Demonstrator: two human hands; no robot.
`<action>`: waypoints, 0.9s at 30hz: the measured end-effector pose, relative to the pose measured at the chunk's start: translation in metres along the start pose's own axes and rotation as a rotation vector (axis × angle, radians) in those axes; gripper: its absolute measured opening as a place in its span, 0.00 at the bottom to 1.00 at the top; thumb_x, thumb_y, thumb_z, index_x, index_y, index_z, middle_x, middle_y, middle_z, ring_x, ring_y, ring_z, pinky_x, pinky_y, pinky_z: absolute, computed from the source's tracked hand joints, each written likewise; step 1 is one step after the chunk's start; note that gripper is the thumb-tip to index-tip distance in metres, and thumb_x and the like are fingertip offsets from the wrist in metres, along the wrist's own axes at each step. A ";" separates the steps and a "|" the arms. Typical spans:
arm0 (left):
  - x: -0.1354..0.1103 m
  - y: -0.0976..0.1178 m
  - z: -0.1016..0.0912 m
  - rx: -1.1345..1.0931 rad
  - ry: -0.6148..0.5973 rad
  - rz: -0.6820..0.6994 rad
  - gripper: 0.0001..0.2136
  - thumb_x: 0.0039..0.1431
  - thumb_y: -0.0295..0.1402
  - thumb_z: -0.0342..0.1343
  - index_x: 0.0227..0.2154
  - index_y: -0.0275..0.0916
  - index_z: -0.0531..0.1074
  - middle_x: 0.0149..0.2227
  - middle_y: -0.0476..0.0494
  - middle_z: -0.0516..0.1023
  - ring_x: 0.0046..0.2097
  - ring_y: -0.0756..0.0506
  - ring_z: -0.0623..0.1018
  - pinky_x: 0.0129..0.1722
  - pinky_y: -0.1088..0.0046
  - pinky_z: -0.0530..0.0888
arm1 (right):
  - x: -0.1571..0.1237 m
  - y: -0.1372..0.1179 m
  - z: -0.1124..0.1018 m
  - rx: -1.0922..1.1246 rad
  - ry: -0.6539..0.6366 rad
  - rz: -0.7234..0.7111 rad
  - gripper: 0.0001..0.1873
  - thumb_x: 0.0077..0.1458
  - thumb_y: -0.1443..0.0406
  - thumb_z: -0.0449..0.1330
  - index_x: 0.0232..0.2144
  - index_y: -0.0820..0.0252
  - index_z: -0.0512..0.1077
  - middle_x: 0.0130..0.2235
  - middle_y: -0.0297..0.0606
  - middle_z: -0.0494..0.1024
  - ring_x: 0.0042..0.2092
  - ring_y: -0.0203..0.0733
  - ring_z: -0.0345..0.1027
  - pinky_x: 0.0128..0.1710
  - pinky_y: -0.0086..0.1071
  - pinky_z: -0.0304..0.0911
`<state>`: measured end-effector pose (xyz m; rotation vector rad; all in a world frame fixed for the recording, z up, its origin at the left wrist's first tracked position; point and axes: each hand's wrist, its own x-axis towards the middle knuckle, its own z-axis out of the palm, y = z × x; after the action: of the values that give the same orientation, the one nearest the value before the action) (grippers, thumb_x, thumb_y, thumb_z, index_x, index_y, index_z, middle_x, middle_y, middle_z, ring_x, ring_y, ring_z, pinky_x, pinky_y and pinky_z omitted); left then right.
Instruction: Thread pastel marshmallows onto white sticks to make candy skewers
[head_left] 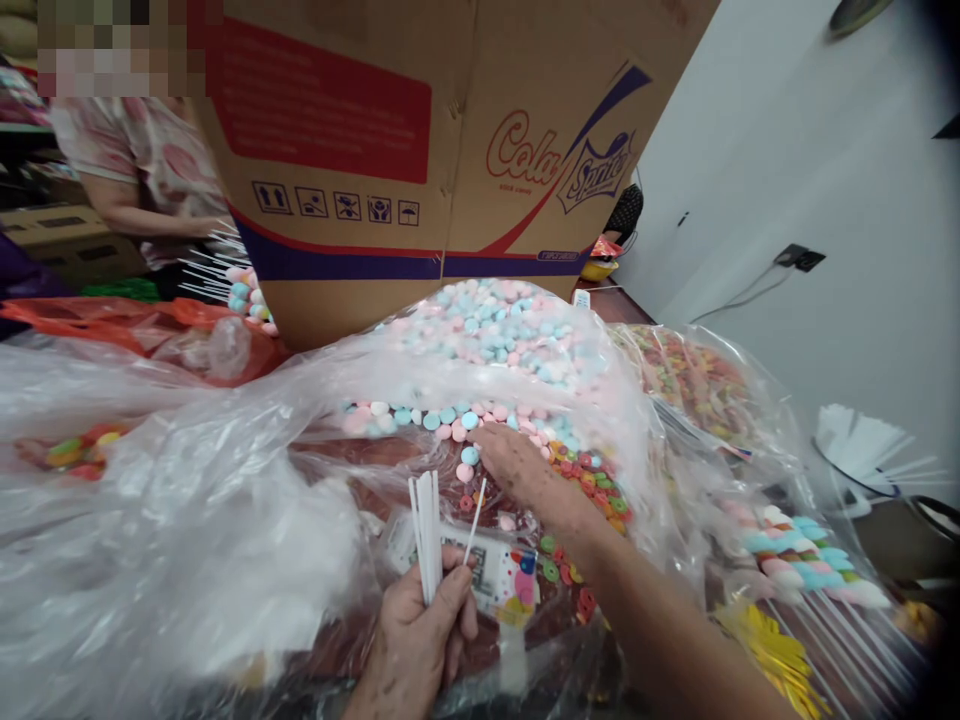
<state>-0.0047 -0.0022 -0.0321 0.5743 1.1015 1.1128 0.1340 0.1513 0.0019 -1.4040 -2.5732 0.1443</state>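
My left hand [424, 625] is closed around a bundle of thin white sticks [426, 540]. Between its thumb and forefinger, one single stick [475, 520] leans apart from the bundle. My right hand [514, 460] reaches across to the edge of a pile of pink, blue and white marshmallow candies [495, 325]. Its fingers are bent together at the candies; whatever they hold is hidden. Just beside the fingertips lie a blue marshmallow [469, 456] and a pink one [464, 473]. Ring-shaped gummies [596, 488] in red, green and orange lie under and beside my right forearm.
A large cardboard box [360, 240] stands behind the candy bag. Clear plastic bags [225, 500] spread over the left side. Finished candy skewers [814, 555] and yellow twist ties [780, 660] lie right, near more white sticks [862, 445]. Another person [142, 170] works at back left.
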 end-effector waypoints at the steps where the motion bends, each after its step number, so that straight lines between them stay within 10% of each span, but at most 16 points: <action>1: 0.000 0.001 0.000 -0.002 -0.006 0.001 0.21 0.48 0.51 0.63 0.33 0.36 0.72 0.14 0.56 0.70 0.10 0.59 0.57 0.11 0.85 0.51 | -0.002 0.005 -0.003 0.048 0.019 0.010 0.18 0.61 0.73 0.49 0.45 0.55 0.74 0.46 0.39 0.79 0.47 0.42 0.71 0.49 0.35 0.64; 8: -0.002 0.004 0.000 0.026 -0.018 -0.013 0.22 0.49 0.51 0.63 0.34 0.36 0.72 0.15 0.55 0.71 0.11 0.59 0.58 0.12 0.85 0.52 | -0.032 0.030 -0.033 0.150 0.175 0.129 0.16 0.62 0.69 0.50 0.44 0.59 0.76 0.43 0.42 0.79 0.46 0.43 0.71 0.48 0.37 0.65; 27: -0.003 0.007 0.000 0.047 -0.011 -0.012 0.19 0.49 0.49 0.63 0.33 0.36 0.73 0.15 0.56 0.70 0.11 0.58 0.59 0.12 0.83 0.52 | -0.044 0.023 0.004 -0.066 0.080 0.049 0.11 0.63 0.73 0.49 0.38 0.61 0.71 0.41 0.43 0.77 0.44 0.44 0.68 0.45 0.34 0.62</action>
<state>-0.0075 -0.0018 -0.0247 0.6092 1.1228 1.0749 0.1749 0.1266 -0.0122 -1.4658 -2.5013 0.0103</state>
